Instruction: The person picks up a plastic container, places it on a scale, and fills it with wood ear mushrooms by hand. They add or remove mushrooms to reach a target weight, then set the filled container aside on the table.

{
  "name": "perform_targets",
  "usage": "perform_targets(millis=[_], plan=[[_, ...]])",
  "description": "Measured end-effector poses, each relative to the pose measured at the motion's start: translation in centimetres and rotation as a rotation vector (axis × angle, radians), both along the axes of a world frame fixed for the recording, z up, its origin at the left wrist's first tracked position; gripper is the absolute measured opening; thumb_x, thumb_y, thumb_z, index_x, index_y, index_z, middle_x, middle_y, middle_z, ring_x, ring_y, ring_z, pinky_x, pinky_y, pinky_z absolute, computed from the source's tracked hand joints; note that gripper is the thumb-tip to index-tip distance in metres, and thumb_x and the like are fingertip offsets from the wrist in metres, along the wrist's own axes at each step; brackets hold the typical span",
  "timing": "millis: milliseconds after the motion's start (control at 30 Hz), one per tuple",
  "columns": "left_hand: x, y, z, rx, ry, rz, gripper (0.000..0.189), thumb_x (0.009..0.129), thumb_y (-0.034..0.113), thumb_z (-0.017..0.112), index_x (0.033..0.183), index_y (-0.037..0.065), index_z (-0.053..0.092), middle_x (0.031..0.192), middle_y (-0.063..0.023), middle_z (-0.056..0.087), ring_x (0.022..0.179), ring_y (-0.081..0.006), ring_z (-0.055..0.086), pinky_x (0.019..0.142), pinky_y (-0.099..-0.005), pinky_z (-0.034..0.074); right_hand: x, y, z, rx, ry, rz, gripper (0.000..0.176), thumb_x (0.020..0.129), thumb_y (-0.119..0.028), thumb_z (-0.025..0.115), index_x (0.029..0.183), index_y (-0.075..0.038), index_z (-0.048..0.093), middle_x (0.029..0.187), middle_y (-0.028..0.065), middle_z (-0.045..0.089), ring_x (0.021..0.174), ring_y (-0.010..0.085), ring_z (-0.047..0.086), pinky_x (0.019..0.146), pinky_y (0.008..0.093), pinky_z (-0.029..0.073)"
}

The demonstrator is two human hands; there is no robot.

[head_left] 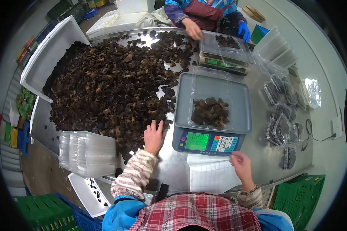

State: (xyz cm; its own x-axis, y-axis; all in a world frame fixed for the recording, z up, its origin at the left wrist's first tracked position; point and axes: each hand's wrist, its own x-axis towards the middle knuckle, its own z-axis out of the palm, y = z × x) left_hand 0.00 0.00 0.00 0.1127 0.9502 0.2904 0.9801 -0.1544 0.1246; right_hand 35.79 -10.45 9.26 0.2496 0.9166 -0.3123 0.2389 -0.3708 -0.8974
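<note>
Steel tabletop [268, 165] carries everything. Biggest thing on it: pile of dark, wrinkled pieces [108, 88], wood-ear fungus by the look, covering most of the left half and backing into a tipped white foam box [42, 77]. Near scale [242, 104] is right of the pile, display lit green. Second scale [223, 66] behind it, co-worker's bare hand [192, 29] at its left side, blurred; co-worker's blue-gloved hand [244, 30] off its far right corner.

Smaller: stack of clear trays [98, 154] at the pile's near-left corner. Packed clear boxes [283, 125] grouped along the right. White sheet [210, 175] in front of the near scale.

Clear tray [212, 128] sits open on the near scale, portion of pieces [210, 111] in its near half, lid flipped back. Open length runs away from the wearer.

Left hand [154, 138]: palm down, fingers spread at the pile's near-right edge, no grip visible. Right hand [241, 165]: half-curled at the scale's near-right corner; can't tell if it's pinching anything.

Key relation: left hand sits between pile and scale. Pile directly ahead-left, tray ahead-right. Left is clearly nearer the pile; to the tray, both look about equally near.
</note>
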Motion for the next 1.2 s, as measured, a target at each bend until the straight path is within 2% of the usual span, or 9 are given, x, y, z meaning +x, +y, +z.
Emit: perform_targets(millis=[67, 233, 367, 567, 700, 833, 933, 1033, 1200], plan=[[-0.3, 0.5, -0.3, -0.003, 0.032, 0.004, 0.02, 0.078, 0.007, 0.052, 0.097, 0.01, 0.054, 0.087, -0.0107, 0.05, 0.069, -0.0264, 0.058, 0.05, -0.0363, 0.048, -0.1, 0.2, 0.9, 0.041, -0.05, 0.137, 0.025, 0.085, -0.012, 0.064, 0.104, 0.004, 0.06, 0.085, 0.0102, 0.066, 0.073, 0.0111, 0.062, 0.066, 0.0224, 0.05], [-0.5, 3.6, 6.1, 0.139, -0.458, 0.036, 0.011, 0.079, 0.012, 0.066, 0.081, 0.004, 0.058, 0.074, -0.0122, 0.057, 0.061, -0.0305, 0.058, 0.052, -0.038, 0.045, 0.2, 1.6, 0.0, 0.135, -0.081, 0.11, 0.021, 0.084, -0.008, 0.064, 0.101, 0.005, 0.06, 0.083, 0.0099, 0.066, 0.072, 0.0101, 0.061, 0.065, 0.0213, 0.049], [5.2, 5.4, 14.6, 0.184, -0.664, -0.238, 0.01, 0.077, 0.007, 0.068, 0.083, 0.003, 0.061, 0.071, -0.0109, 0.056, 0.059, -0.0275, 0.058, 0.052, -0.0326, 0.045, 0.1, 1.5, -0.1, 0.06, 0.03, 0.088, 0.018, 0.084, -0.006, 0.064, 0.099, 0.003, 0.06, 0.084, 0.0101, 0.066, 0.073, 0.0103, 0.062, 0.066, 0.0224, 0.051], [11.1, 7.1, 16.2, 0.211, -0.535, -0.434, 0.013, 0.077, 0.01, 0.069, 0.087, 0.004, 0.063, 0.077, -0.009, 0.057, 0.056, -0.0237, 0.057, 0.05, -0.0317, 0.046, -0.3, 1.9, 1.4, 0.226, -0.068, 0.154, 0.017, 0.084, -0.006, 0.064, 0.098, 0.003, 0.062, 0.081, 0.0103, 0.066, 0.071, 0.0099, 0.062, 0.063, 0.0226, 0.051], [9.2, 7.3, 15.0, 0.257, -0.911, -0.26, 0.005, 0.078, 0.004, 0.067, 0.078, 0.001, 0.063, 0.064, -0.0091, 0.055, 0.054, -0.0153, 0.053, 0.051, -0.0252, 0.043, 1.8, 0.2, -0.2, 0.2, -0.096, 0.053, 0.016, 0.084, -0.006, 0.065, 0.097, 0.003, 0.063, 0.08, 0.0103, 0.067, 0.069, 0.0096, 0.062, 0.061, 0.023, 0.05], [5.0, 5.1, 13.8, -0.01, -1.379, 0.045, 0.013, 0.087, 0.01, 0.063, 0.082, -0.002, 0.064, 0.068, 0.003, 0.057, 0.059, -0.0018, 0.045, 0.052, -0.0184, 0.037, 2.5, -0.3, -0.4, 0.169, -0.048, -0.047, 0.016, 0.084, -0.007, 0.065, 0.096, 0.004, 0.063, 0.077, 0.0081, 0.067, 0.069, 0.0094, 0.062, 0.06, 0.0224, 0.05], [-0.1, 3.0, 9.3, -0.037, -1.193, 0.224, 0.018, 0.087, 0.013, 0.062, 0.081, -0.004, 0.065, 0.069, 0.0011, 0.059, 0.058, -0.0027, 0.049, 0.051, -0.0206, 0.041, 3.1, 0.4, 0.4, 0.203, -0.13, -0.035, 0.017, 0.085, -0.008, 0.063, 0.096, 0.005, 0.063, 0.078, 0.0076, 0.066, 0.068, 0.0098, 0.062, 0.061, 0.0219, 0.05], [-4.0, 1.3, 6.8, 0.12, -0.697, 0.244, 0.017, 0.083, 0.014, 0.064, 0.08, -0.003, 0.064, 0.071, -0.0111, 0.063, 0.058, -0.0201, 0.058, 0.058, -0.0316, 0.046, 3.5, 1.4, 1.5, 0.185, -0.067, -0.047, 0.019, 0.087, -0.009, 0.062, 0.099, 0.005, 0.061, 0.082, 0.0087, 0.066, 0.069, 0.0111, 0.062, 0.061, 0.0217, 0.049], [-5.1, 0.7, 8.7, 0.192, -0.392, 0.211, 0.02, 0.084, 0.018, 0.064, 0.087, -0.002, 0.064, 0.088, -0.0139, 0.063, 0.08, -0.0287, 0.06, 0.072, -0.0342, 0.047, 3.2, 9.1, 5.3, 0.27, 0.072, -0.053, 0.024, 0.089, -0.012, 0.059, 0.104, 0.006, 0.059, 0.087, 0.0104, 0.065, 0.07, 0.0123, 0.062, 0.057, 0.0219, 0.048]])
